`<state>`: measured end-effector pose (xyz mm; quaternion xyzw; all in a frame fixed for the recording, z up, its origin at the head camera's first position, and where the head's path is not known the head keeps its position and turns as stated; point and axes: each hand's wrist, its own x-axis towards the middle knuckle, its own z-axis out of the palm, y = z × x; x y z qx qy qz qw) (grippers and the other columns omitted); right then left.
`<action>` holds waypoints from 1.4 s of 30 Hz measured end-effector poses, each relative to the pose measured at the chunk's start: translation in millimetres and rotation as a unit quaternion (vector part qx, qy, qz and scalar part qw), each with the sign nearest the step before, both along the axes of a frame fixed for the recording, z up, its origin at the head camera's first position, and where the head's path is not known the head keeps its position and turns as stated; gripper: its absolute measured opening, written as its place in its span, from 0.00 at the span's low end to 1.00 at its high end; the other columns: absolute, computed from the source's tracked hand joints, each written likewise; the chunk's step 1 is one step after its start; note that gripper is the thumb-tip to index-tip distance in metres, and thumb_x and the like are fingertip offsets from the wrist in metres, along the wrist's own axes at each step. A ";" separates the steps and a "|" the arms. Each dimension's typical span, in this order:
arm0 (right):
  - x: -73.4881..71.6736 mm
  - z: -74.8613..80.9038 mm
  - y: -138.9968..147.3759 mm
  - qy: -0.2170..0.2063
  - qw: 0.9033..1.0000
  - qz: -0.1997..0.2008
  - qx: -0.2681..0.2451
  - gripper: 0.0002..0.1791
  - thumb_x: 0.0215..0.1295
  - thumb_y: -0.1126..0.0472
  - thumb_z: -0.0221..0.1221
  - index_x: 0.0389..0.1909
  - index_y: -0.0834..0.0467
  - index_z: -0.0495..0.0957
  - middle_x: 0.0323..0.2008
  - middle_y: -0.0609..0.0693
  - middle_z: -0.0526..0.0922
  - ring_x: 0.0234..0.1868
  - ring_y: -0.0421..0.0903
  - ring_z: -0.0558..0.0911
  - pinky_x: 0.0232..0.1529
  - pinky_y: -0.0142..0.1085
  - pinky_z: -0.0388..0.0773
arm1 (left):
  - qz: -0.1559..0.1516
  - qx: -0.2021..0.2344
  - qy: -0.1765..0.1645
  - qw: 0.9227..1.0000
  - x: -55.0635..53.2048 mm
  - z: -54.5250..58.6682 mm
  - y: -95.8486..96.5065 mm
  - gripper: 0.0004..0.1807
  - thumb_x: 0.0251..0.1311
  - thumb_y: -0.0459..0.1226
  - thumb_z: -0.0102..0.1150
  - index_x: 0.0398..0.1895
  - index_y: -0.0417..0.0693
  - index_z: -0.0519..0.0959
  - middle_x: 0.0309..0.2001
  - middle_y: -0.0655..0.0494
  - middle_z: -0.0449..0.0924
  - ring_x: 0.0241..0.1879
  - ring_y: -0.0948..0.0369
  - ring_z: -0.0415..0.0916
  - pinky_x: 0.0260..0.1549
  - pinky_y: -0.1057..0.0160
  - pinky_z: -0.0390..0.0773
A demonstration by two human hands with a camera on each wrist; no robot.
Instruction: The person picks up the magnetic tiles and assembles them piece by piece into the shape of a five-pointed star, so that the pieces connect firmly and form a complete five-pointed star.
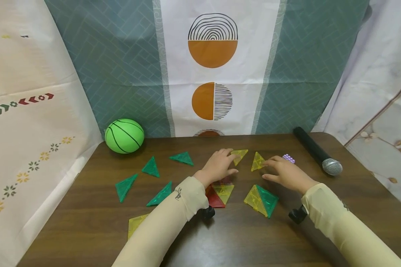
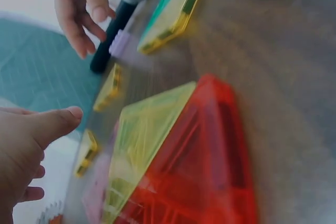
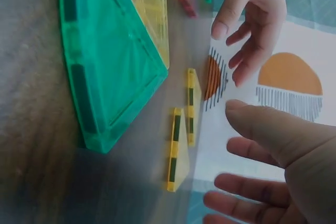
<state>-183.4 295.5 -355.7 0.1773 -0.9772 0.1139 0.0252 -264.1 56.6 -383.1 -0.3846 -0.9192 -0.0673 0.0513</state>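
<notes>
My left hand (image 1: 218,166) reaches over the table with loosely spread fingers, its fingertips at a yellow triangle tile (image 1: 240,155). Just right of that, a second yellow triangle tile (image 1: 257,161) lies at the fingertips of my right hand (image 1: 289,173). In the right wrist view both yellow tiles lie beyond the fingers (image 3: 252,190), nothing between them. Below my left hand sits a group of red (image 1: 215,199) and yellow (image 1: 224,192) tiles, partly hidden by the hand. Nearer my right hand, a yellow tile (image 1: 254,200) and a green tile (image 1: 268,199) lie edge to edge.
Several green triangle tiles (image 1: 125,187) lie spread at the left, with a yellow tile (image 1: 135,223) partly under my left sleeve. A green ball (image 1: 124,136) rests at the back left corner. At the right are a black microphone (image 1: 315,150) and a small purple beaded piece (image 1: 289,158).
</notes>
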 end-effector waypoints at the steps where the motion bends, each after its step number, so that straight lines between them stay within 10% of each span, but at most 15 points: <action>1: -2.8 -0.6 -0.6 -0.001 1.000 -0.006 -0.001 0.26 0.63 0.54 0.62 0.57 0.65 0.76 0.51 0.65 0.78 0.52 0.62 0.79 0.54 0.56 0.75 | 0.007 0.006 -0.010 1.000 -3.2 -1.5 0.1 0.33 0.61 0.54 0.59 0.68 0.56 0.67 0.69 0.49 0.65 0.69 0.52 0.63 0.67 0.53 0.65; 14: -36.9 -11.5 -15.3 -0.019 0.997 -0.069 -0.022 0.27 0.65 0.54 0.60 0.60 0.66 0.73 0.54 0.68 0.77 0.54 0.65 0.77 0.56 0.57 0.73 | 0.071 0.089 -0.108 0.988 -28.8 -15.4 8.5 0.37 0.58 0.51 0.64 0.70 0.57 0.65 0.71 0.54 0.64 0.71 0.54 0.60 0.69 0.49 0.62; 42: -52.7 -21.7 -15.1 -0.017 0.998 -0.025 0.063 0.18 0.64 0.57 0.61 0.52 0.61 0.81 0.52 0.63 0.82 0.55 0.63 0.78 0.58 0.54 0.74 | 0.081 0.055 -0.067 0.993 -30.5 -21.4 21.0 0.39 0.51 0.58 0.66 0.65 0.54 0.70 0.52 0.54 0.75 0.52 0.57 0.70 0.57 0.58 0.68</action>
